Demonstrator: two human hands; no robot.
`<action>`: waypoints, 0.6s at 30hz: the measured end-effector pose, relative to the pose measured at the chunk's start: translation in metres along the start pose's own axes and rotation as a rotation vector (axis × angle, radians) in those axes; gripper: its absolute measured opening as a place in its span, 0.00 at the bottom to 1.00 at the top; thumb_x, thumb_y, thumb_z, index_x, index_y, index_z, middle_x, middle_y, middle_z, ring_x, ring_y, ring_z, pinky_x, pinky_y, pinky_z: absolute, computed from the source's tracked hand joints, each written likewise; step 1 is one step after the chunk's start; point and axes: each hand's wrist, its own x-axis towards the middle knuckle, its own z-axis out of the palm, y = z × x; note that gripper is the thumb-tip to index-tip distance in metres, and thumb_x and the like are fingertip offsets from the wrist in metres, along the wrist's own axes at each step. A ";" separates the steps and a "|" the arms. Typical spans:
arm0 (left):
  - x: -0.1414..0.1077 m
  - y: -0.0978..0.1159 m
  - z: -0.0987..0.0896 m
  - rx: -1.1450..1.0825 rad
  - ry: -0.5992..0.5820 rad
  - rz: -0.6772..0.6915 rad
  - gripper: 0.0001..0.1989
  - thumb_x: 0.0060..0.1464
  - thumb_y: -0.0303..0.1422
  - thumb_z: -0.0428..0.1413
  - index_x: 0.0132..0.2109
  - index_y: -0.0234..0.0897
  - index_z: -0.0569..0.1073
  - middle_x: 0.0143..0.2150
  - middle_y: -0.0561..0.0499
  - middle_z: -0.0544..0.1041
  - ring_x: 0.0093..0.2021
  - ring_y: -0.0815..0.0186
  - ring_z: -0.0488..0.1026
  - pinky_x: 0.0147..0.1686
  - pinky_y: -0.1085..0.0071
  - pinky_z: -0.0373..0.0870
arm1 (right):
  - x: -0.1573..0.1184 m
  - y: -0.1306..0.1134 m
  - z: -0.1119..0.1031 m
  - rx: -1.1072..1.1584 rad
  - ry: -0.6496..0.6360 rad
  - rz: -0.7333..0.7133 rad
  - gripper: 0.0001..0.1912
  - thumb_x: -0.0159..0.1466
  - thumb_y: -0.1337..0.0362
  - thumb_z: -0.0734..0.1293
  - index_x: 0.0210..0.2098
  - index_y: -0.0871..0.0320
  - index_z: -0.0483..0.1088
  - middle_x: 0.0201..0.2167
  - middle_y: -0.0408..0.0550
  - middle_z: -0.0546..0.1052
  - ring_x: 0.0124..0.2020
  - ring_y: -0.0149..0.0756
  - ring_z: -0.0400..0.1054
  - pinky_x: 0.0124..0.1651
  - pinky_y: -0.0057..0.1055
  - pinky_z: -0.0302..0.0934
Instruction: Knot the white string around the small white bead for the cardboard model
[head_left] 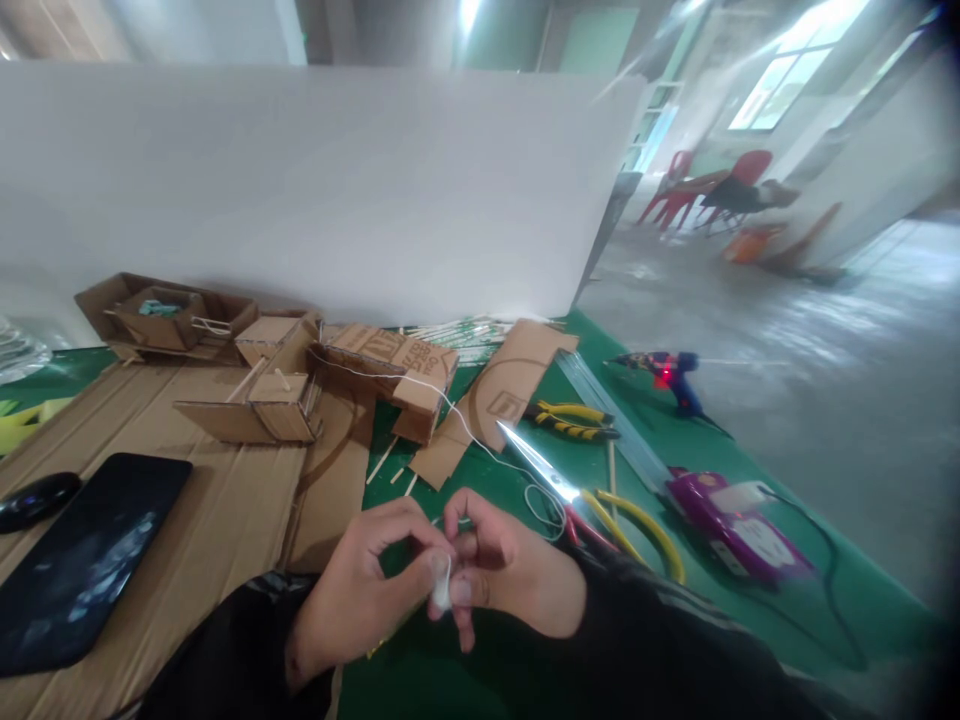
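My left hand (371,585) and my right hand (517,570) meet low in the middle, fingertips pinched together. Between them is a small bundle of white string (443,592), partly hidden by the fingers. A long strand of this string (469,432) runs from the cardboard build (375,362) toward my right hand and curls in a loose loop beside it. Scissors (546,468) with yellow handles lie just right of my right hand, with red handles (589,530) partly under that forearm. Strips of cardboard (506,395) and thin wooden sticks (384,460) lie beyond my hands.
On the green table stand a purple power strip (739,525) with a cable, a glue gun (671,378) and yellow-black pliers (574,420). A tablet (94,560) and a black mouse (37,502) rest on cardboard at left. A white panel (315,190) rises behind.
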 end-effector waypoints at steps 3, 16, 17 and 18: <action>-0.002 0.000 0.003 -0.034 -0.023 -0.037 0.10 0.57 0.32 0.55 0.28 0.36 0.72 0.26 0.53 0.71 0.30 0.66 0.71 0.35 0.71 0.65 | 0.000 0.000 0.000 -0.015 0.019 0.020 0.27 0.54 0.57 0.75 0.38 0.56 0.52 0.29 0.43 0.78 0.22 0.27 0.71 0.24 0.26 0.67; -0.006 0.003 0.013 -0.143 -0.074 -0.202 0.16 0.64 0.41 0.45 0.32 0.37 0.68 0.25 0.54 0.74 0.19 0.74 0.63 0.18 0.79 0.59 | 0.006 -0.003 -0.002 -0.033 0.160 -0.047 0.27 0.52 0.62 0.76 0.39 0.56 0.55 0.25 0.36 0.72 0.22 0.25 0.68 0.24 0.25 0.68; -0.006 0.003 0.013 -0.190 -0.092 -0.235 0.16 0.64 0.41 0.44 0.33 0.37 0.68 0.25 0.53 0.74 0.17 0.75 0.63 0.16 0.79 0.58 | 0.006 -0.003 -0.002 -0.039 0.158 -0.040 0.27 0.52 0.61 0.76 0.39 0.56 0.55 0.25 0.36 0.72 0.22 0.25 0.68 0.23 0.25 0.68; -0.006 0.002 0.014 -0.247 -0.103 -0.263 0.16 0.64 0.42 0.44 0.33 0.37 0.67 0.26 0.52 0.74 0.17 0.74 0.64 0.15 0.80 0.58 | 0.006 -0.004 -0.001 -0.047 0.162 -0.033 0.27 0.52 0.60 0.76 0.39 0.56 0.55 0.25 0.36 0.72 0.22 0.25 0.68 0.23 0.24 0.68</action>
